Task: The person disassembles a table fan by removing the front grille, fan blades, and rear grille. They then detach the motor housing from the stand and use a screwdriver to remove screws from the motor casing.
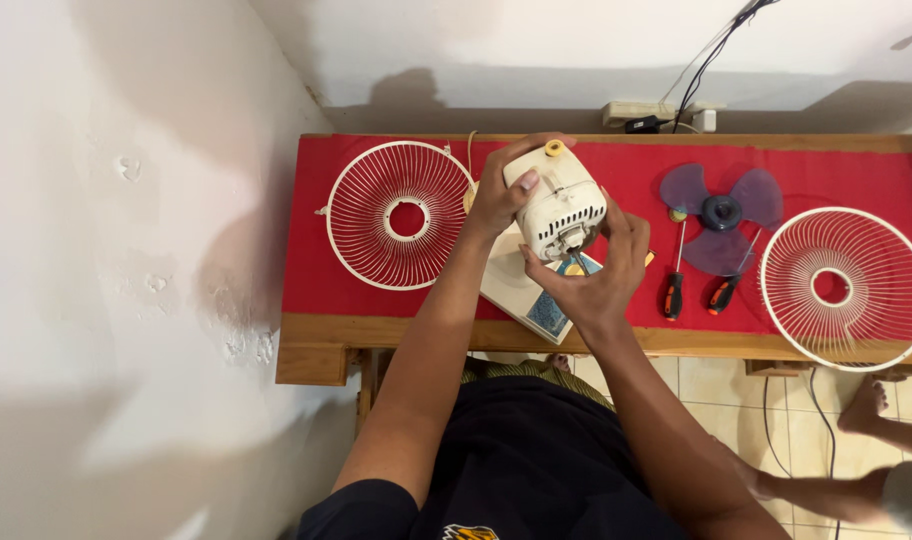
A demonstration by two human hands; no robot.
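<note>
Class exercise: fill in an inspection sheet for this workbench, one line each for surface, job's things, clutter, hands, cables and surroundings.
Surface: red cloth on a wooden bench.
Job's things: cream motor housing held above the fan base.
Clutter: two grilles, purple blade, two screwdrivers.
Hands: left hand grips the housing's top; right hand cups it from below.
Cables: black cable runs to a wall socket strip; another hangs below the bench.
Surroundings: white wall, tiled floor, another person's foot.

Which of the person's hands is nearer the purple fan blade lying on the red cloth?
Right. The right hand grips the lower side of the white motor housing, just beside the purple fan blade. The left hand holds the housing's far side, farther away.
</note>
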